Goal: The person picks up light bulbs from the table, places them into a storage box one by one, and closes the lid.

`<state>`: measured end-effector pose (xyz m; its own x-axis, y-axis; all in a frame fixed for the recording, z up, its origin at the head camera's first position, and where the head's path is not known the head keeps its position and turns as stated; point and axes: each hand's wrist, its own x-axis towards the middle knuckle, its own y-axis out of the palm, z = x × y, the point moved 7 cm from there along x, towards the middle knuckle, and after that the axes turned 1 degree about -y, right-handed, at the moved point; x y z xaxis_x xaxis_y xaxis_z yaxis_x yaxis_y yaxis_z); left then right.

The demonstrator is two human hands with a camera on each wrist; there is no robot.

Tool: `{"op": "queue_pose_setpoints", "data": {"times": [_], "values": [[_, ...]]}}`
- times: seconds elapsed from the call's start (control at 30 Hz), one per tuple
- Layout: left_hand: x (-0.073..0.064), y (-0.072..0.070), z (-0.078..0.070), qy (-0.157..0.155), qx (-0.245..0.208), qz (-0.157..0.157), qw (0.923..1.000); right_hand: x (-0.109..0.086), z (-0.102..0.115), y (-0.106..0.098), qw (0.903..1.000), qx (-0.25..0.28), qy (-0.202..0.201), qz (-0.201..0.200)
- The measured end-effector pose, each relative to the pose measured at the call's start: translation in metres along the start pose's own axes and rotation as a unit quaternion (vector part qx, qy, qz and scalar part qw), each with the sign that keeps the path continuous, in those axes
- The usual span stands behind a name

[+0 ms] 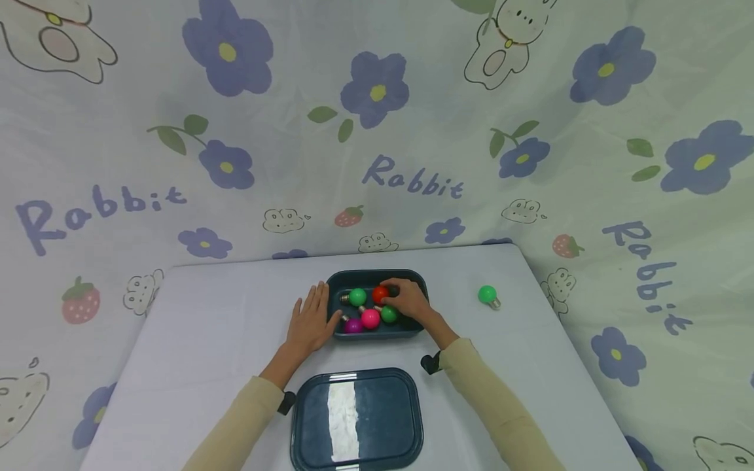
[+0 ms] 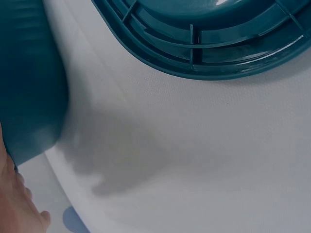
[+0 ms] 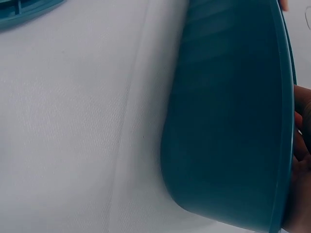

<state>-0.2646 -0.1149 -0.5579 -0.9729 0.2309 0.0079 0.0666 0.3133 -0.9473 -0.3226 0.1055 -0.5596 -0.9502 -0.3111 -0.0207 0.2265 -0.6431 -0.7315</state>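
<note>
A dark teal plastic box stands at the far middle of the table, with several coloured light bulbs in it. My right hand reaches over its right side and pinches a red bulb inside. Around that lie a green bulb, a darker green bulb, a pink bulb and a purple bulb. Against the box's left side rests my left hand, its fingers straight. Both wrist views show the box's outer wall, which hides the bulbs.
Nearer the body, a matching teal lid lies on the white table. A separate green bulb lies to the right of the box. Behind the table hangs a patterned cloth.
</note>
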Motion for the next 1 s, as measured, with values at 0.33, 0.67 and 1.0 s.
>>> {"op": "queue_pose_setpoints", "data": {"times": [0.33,0.67,1.0], "values": [[-0.0011,-0.0038,-0.0012,0.001,-0.006,-0.010,0.9999,0.0043,0.0001,0.0057,0.9999,-0.011,-0.008,0.006],[-0.0006,-0.0016,-0.0010,0.001,0.000,-0.008,1.0000,0.0060,-0.0019,0.0091,0.9998,-0.018,-0.004,0.008],[0.0001,-0.0020,-0.0001,0.004,-0.006,-0.012,0.9999,0.0053,0.0010,0.0095,0.9998,-0.018,-0.001,0.010]]}}
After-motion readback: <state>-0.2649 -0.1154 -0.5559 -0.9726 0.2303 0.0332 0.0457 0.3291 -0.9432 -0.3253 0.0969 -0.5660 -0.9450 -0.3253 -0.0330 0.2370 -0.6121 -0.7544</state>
